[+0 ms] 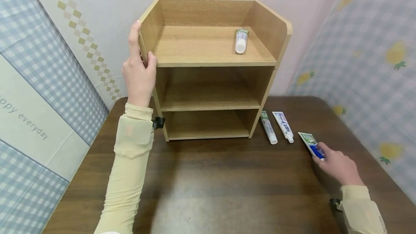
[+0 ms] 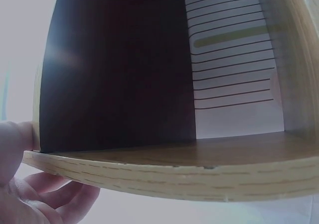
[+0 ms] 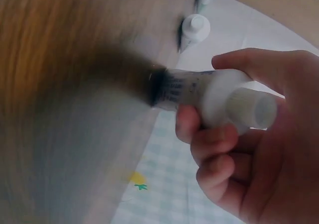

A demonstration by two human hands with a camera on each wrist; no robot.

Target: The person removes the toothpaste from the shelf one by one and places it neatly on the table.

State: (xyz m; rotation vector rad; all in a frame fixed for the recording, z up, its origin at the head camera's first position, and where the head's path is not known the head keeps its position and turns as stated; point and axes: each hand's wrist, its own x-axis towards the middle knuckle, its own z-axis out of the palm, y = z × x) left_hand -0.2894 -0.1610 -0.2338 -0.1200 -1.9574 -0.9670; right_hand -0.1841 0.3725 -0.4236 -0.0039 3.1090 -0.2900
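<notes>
A three-tier wooden desk shelf [image 1: 201,105] stands on the brown table. My left hand [image 1: 139,77] grips its left side panel near the top, with the thumb at the front edge. In the left wrist view the left hand [image 2: 37,189] appears at the lower left, around the board's edge. On the right of the table, my right hand [image 1: 339,165] holds a green, white and blue toothpaste tube [image 1: 308,141]. The right wrist view shows the right hand [image 3: 249,134] with thumb and curled fingers around this tube [image 3: 187,87], its pale cap towards the palm.
Two more toothpaste tubes, one green and white [image 1: 268,128] and one white and blue [image 1: 283,126], lie beside the shelf's right foot. Another small tube [image 1: 241,41] lies on the top tier. Patterned cloth [image 1: 367,64] hangs around the table [image 1: 227,190].
</notes>
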